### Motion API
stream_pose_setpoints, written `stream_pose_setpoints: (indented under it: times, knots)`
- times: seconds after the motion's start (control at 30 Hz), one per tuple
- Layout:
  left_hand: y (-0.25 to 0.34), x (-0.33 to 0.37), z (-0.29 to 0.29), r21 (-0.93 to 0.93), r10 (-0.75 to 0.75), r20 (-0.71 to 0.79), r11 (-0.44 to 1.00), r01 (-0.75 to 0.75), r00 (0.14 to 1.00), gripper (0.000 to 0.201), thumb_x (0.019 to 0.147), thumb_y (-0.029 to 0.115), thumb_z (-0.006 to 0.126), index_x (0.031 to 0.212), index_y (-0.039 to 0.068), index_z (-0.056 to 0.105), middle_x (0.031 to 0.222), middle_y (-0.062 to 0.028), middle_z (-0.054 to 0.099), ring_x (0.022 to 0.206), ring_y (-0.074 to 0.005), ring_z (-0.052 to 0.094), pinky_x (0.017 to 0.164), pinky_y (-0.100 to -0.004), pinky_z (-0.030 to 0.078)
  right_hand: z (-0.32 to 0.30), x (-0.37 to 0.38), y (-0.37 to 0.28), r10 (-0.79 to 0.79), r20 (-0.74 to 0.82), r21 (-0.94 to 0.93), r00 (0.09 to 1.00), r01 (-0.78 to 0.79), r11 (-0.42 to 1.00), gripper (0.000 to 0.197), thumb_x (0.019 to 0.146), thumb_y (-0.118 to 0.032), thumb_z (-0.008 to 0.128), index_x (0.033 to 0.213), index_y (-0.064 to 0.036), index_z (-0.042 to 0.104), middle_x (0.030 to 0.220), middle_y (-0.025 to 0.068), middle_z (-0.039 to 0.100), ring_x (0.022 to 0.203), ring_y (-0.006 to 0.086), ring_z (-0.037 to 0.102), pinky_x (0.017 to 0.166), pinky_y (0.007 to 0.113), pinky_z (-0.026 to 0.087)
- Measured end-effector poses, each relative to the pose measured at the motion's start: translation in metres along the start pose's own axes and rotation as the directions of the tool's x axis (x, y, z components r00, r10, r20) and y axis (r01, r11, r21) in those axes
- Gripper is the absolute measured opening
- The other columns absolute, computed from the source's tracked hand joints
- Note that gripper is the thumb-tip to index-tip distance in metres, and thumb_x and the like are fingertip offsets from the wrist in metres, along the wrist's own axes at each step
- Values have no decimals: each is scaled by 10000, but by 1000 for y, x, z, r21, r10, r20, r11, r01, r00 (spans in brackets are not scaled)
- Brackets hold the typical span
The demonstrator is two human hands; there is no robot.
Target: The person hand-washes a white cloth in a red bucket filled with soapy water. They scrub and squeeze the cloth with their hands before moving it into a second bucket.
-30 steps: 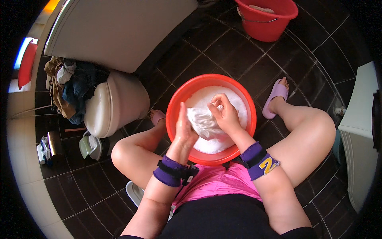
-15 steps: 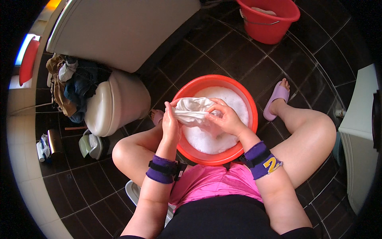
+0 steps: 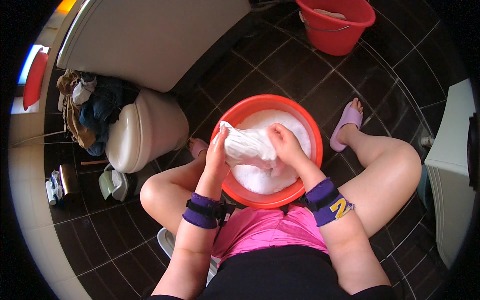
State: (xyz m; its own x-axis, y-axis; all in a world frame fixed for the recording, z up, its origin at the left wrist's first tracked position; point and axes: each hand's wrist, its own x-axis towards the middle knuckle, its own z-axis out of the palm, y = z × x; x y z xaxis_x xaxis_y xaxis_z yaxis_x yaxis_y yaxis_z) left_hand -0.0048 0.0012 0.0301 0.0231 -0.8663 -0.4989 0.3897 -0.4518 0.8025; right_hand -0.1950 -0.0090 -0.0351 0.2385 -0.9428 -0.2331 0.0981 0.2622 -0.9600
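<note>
A wet white cloth (image 3: pixel 248 144) is stretched between my two hands, above a red basin (image 3: pixel 265 200). I cannot make out what kind of garment or cloth it is. My left hand (image 3: pixel 216 156) is closed at its left end, with the thumb side up. At the other end, my right hand (image 3: pixel 288 144) grips the cloth with curled fingers. White suds (image 3: pixel 260 186) fill the basin below, and the cloth's lower folds hang close to the foam.
A red bucket (image 3: pixel 336 36) with something pale inside stands at the far right. On the left, a clothes pile (image 3: pixel 95 112) lies by a white toilet (image 3: pixel 145 132). My feet in pink slippers (image 3: pixel 345 127) flank the basin on dark floor tiles.
The cloth's gathered, open-looking edge has turned away, and its smoother side now lies taut between my hands. My right hand has shifted slightly right and its fingers have curled tighter.
</note>
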Motion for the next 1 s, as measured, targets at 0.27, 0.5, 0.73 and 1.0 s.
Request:
stream_pose_setpoints:
  times: [0.27, 0.5, 0.73, 1.0]
  knots:
    - [9, -1, 8, -60, 15, -90, 998, -20, 996, 405, 953, 384, 458, 1153, 34, 497, 1032, -96, 595, 940, -206, 597, 843, -342, 486, -5, -13, -26, -259, 202, -240, 945, 304, 922, 413, 671, -112, 669, 1057, -59, 529, 995, 108, 599, 947, 230, 595, 832, 324, 467]
    - [3, 4, -16, 117, 40, -158, 993, -22, 987, 501, 926, 437, 491, 1238, 47, 462, 1122, -119, 577, 978, -238, 600, 842, -381, 503, -6, 2, -1, -115, 225, 57, 967, 105, 993, 231, 890, -90, 461, 1078, -9, 569, 920, 25, 603, 843, 106, 546, 780, 255, 450]
    - [-20, 5, -8, 57, 31, -184, 998, -21, 982, 466, 983, 415, 324, 1238, 48, 454, 1062, -160, 604, 945, -271, 610, 864, -372, 490, 5, 8, 5, -112, 32, -62, 993, 114, 992, 151, 905, -119, 544, 1010, -12, 561, 924, 44, 608, 876, 118, 577, 772, 255, 464]
    - [18, -4, 5, 122, 86, -187, 990, -64, 979, 423, 978, 419, 347, 1078, 45, 516, 927, -142, 626, 848, -237, 616, 773, -373, 516, -9, -8, 17, -173, 212, -655, 962, 271, 705, 328, 666, -172, 701, 959, -71, 594, 939, 107, 610, 1008, 266, 568, 848, 370, 459]
